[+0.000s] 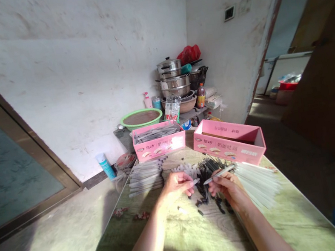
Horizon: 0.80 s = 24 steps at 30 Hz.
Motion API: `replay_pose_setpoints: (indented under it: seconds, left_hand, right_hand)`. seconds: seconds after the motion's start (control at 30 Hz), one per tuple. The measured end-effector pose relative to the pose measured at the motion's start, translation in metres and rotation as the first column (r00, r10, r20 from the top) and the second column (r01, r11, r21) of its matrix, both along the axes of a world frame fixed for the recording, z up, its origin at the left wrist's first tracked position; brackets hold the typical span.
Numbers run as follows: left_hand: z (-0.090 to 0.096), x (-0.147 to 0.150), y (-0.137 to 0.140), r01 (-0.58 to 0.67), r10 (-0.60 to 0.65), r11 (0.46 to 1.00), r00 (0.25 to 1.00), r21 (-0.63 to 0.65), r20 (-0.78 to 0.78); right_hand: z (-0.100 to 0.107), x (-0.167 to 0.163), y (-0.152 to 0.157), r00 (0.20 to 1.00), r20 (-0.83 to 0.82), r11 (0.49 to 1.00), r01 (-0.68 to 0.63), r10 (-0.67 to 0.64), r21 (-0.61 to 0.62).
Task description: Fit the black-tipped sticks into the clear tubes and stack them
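Observation:
My left hand (178, 184) pinches a small translucent white piece (196, 181), like a pen cap, between thumb and fingers. In my right hand (228, 187) is a slim whitish pen barrel (219, 174), its pointed end towards the left hand. The two parts are held apart, just above the table. Beneath and between the hands lie small black caps (204, 200). Behind them are a heap of translucent white pieces (187, 168) and a bundle of thin black sticks (210, 164). Pale tubes (258, 183) fan out beside my right hand. Greyish pens (146, 177) lie in a row at left.
A pink box (160, 148) full of pens stands at the table's back left; another pink box (229, 145) sits at back right. Beyond are a green basin (142, 124), stacked steel pots (174, 83) and a bottle (201, 96). The table (203, 240) ends in a rounded left corner.

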<state>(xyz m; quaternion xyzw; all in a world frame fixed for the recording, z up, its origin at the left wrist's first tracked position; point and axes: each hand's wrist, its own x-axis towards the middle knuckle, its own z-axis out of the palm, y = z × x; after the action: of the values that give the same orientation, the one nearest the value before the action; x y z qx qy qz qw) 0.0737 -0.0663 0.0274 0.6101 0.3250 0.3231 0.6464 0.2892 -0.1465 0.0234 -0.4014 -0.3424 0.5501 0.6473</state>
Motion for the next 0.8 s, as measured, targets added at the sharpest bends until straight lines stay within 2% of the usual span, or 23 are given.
replay_pose_setpoints:
  seconds: [0.37,0.8]
  left_hand:
    - [-0.003,0.008,-0.005,0.032,-0.032,0.999,0.999,0.017,-0.020]
    - [-0.006,0.013,-0.008,0.041,-0.041,0.999,0.999,-0.017,-0.009]
  right_hand:
    - [-0.001,-0.004,0.002,0.997,0.066,0.999,0.049,-0.049,-0.004]
    - [0.000,-0.008,0.001,0.991,0.134,0.999,-0.027,0.032,-0.040]
